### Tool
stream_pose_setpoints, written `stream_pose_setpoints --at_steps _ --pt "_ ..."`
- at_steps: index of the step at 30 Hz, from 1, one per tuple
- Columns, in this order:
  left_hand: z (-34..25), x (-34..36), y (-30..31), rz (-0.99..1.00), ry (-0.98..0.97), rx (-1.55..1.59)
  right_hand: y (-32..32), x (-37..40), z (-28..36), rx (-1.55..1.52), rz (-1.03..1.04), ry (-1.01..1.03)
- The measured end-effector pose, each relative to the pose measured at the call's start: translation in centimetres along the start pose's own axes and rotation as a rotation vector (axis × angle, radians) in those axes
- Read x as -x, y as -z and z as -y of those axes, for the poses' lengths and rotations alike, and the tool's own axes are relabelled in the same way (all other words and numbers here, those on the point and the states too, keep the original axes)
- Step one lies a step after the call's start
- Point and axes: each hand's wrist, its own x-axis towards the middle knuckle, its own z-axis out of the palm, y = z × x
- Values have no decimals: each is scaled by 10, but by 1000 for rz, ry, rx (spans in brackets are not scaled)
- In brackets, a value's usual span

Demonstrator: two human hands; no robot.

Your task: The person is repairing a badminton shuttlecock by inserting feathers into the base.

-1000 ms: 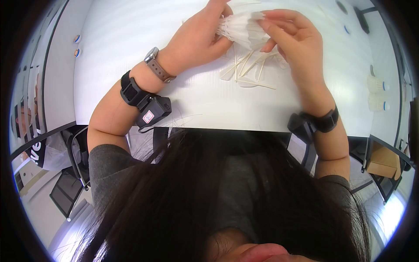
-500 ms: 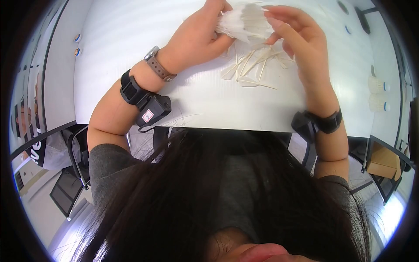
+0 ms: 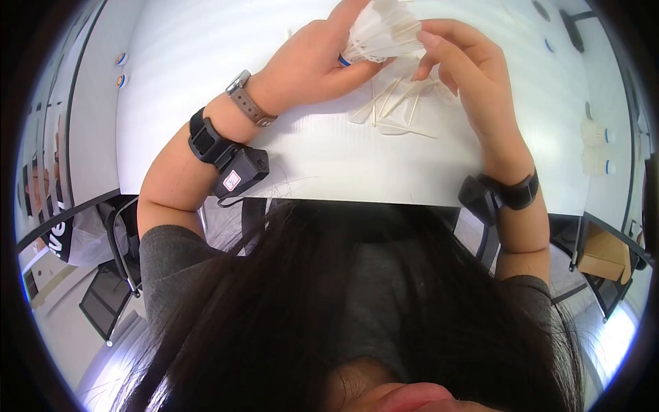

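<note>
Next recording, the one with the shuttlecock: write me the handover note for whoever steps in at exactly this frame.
Left hand: closed on the shuttlecock near its blue-banded base, holding it above the table.
Right hand: fingertips at the edge of the feather skirt. It is unclear whether they pinch a feather.
Things: loose feathers lie on the table below the hands, and two more shuttlecocks sit near its right edge.
Done: a handful of single feathers is laid out.
Left: the held shuttlecock has feathers in its skirt, so work on them seems unfinished.
</note>
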Motion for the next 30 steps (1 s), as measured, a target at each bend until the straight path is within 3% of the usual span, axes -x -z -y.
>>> stream_pose_setpoints --at_steps 3,10,19,22,25,28,30 --pt "1 0 0 5 -10 26 3 1 1 41 -8 -96" --pt "4 0 -2 -18 -52 18 9 3 0 130 -6 18" --pt "15 -7 -6 -416 -240 -165 14 -3 2 211 34 183" --pt "20 -6 -8 -420 -34 53 15 -3 -1 352 158 290" --pt "26 -7 -6 -479 31 70 8 -2 -1 537 227 465" --pt "32 -3 -1 -456 113 233 -4 -1 2 626 267 433" --pt "40 -3 1 -475 60 330 -7 -1 2 673 302 416"
